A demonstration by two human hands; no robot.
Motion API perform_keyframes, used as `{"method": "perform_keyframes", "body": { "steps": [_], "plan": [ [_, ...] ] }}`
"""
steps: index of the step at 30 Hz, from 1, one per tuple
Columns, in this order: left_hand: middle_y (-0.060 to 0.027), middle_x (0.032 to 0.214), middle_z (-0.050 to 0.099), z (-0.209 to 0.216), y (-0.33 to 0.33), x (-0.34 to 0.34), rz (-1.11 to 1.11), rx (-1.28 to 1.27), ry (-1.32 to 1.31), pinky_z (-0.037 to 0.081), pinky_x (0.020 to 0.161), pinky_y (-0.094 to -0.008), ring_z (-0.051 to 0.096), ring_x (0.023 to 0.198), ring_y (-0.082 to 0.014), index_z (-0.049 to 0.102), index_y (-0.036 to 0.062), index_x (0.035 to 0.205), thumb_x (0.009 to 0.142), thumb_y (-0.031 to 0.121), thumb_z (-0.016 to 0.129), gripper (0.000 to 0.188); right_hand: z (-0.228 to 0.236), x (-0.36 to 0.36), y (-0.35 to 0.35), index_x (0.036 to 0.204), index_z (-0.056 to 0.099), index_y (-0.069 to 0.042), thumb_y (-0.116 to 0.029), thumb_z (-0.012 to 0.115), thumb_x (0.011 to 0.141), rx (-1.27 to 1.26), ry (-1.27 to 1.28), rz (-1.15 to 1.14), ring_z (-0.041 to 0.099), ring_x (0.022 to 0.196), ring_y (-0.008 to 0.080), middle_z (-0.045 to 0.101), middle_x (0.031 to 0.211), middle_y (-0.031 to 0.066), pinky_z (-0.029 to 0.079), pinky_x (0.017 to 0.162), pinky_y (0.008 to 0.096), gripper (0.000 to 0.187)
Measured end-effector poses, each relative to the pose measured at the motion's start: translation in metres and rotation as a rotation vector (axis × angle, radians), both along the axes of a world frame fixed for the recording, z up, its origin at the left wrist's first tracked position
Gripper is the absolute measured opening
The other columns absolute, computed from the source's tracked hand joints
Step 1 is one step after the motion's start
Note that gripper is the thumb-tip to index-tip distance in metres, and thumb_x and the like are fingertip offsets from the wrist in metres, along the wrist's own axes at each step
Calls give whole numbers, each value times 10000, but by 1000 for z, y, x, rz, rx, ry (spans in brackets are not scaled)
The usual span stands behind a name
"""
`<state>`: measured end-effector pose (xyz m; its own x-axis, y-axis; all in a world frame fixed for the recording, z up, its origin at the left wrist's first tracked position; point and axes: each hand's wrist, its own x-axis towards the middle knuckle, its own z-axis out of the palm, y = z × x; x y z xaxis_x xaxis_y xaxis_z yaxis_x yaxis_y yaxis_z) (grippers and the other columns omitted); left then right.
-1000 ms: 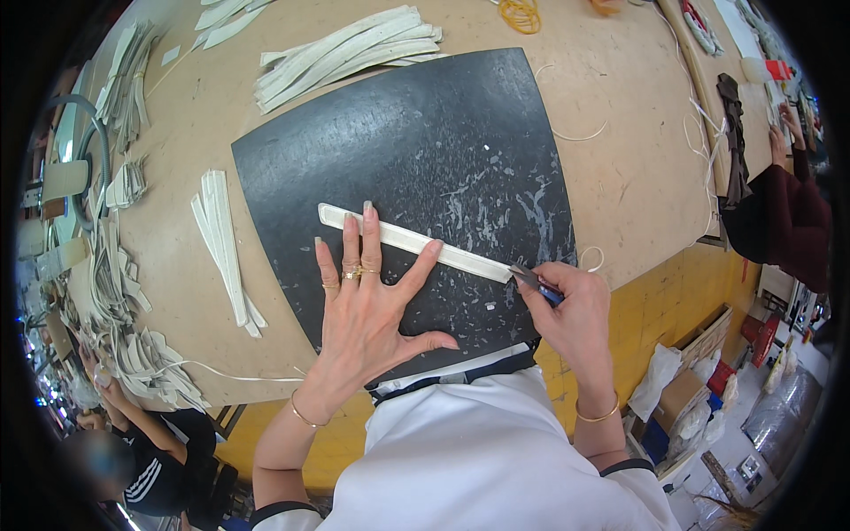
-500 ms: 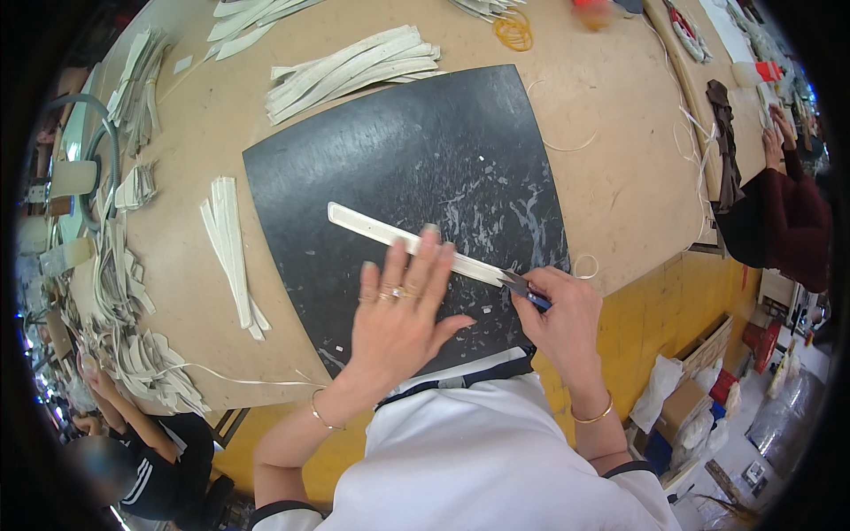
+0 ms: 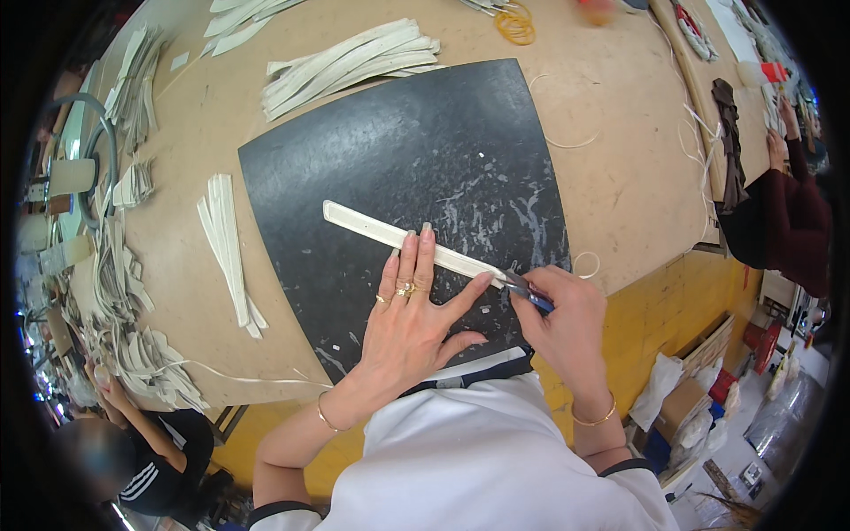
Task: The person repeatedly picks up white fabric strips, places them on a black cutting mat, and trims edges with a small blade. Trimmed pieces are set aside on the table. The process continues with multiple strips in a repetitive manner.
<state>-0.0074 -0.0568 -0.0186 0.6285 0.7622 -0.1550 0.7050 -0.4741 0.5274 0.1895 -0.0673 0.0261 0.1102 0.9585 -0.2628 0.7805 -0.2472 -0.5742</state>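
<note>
A long pale strip with a stitched outline lies slantwise on a black mat. My left hand rests flat over the mat, fingers spread. Its middle fingertips touch the strip's near edge, and the index fingertip reaches the strip's right end. In my right hand is a small pair of scissors with blue handles, my fingers closed round them. Their dark blades point left and meet the strip's right end. Whether the blades are apart is too small to tell.
A few similar strips lie left of the mat, and a larger pile lies beyond it. Bundles of pale pieces line the table's left side. Yellow rubber bands sit at the back. Other people work at both sides.
My left hand has shifted slightly toward me, and its index finger has swung right to the strip's end by the scissors. My right hand stays there, holding the scissors.
</note>
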Motion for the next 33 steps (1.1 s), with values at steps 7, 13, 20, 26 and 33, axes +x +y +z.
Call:
{"method": "perform_keyframes", "body": {
  "steps": [7,13,20,26,33],
  "plan": [
    [-381,1568,112,9,3,0,-29,-44,67,138,1186,-546,138,1475,-506,515,340,1443,794,576,704,716,12,8,-1,798,695,15,-44,738,783,80,281,-32,477,501,149,575,625,84,332,487,272,74],
    [-398,1564,81,8,3,-1,-60,-24,64,115,1189,-547,91,1480,-517,512,291,1445,757,660,691,801,-8,20,-14,804,698,23,-48,735,786,-35,141,-97,466,500,153,560,598,82,336,491,287,82],
    [-378,1575,80,5,1,-3,-24,-46,67,86,1187,-568,67,1488,-501,296,5,1523,692,845,585,1217,-12,21,-18,792,694,20,-76,746,764,-27,118,-107,472,500,175,564,600,89,336,496,305,112],
    [-373,1578,80,2,-2,0,-5,-46,111,86,1180,-588,67,1489,-500,264,-33,1526,707,851,564,1242,-12,21,-16,775,687,19,-83,746,756,-22,90,-91,490,499,204,572,603,95,348,503,317,120],
    [-404,1557,101,5,-2,3,-13,-26,81,142,1181,-563,102,1470,-533,318,153,1552,725,770,622,1077,-11,20,-15,766,688,16,-106,746,764,-31,63,-85,491,488,207,568,588,98,349,495,320,134]
  ]
}}
